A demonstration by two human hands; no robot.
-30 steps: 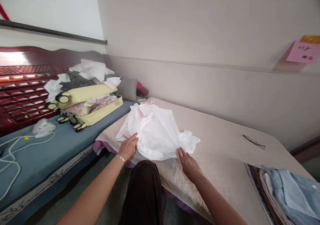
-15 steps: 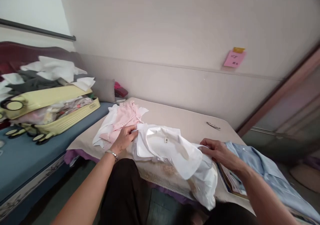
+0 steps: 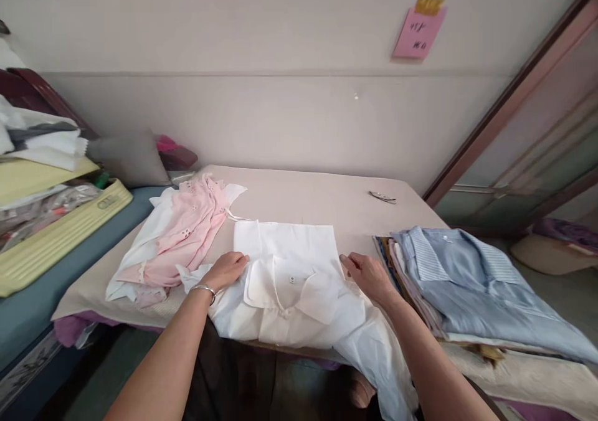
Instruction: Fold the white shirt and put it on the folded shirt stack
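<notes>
The white shirt (image 3: 303, 321) lies collar-up at the near edge of the beige bed (image 3: 303, 193), and its lower right part droops over that edge. Beyond its flat white rear panel, a stretch of bed cover runs back to the pale wall (image 3: 280, 122); a narrower strip separates the shirt from the clothes at either side.

The left hand (image 3: 225, 273) rests at the shirt's left edge, the right hand (image 3: 371, 278) at its right edge. On both, fingers bend in with thumb and forefinger nearly together; whether either pinches cloth cannot be told.

To the right, a pile of folded garments topped by a blue shirt (image 3: 471, 284) hems in the right forearm. To the left lies a crumpled pink garment (image 3: 196, 222) over white cloth. Eyeglasses (image 3: 382, 197) sit near the wall.

The white fabric is thin and lightly creased, with 2 pointed collar flaps. The pink cloth has eyelets; the blue collar is finely striped. A ribbed yellow suitcase (image 3: 70, 234) stands farther left.
</notes>
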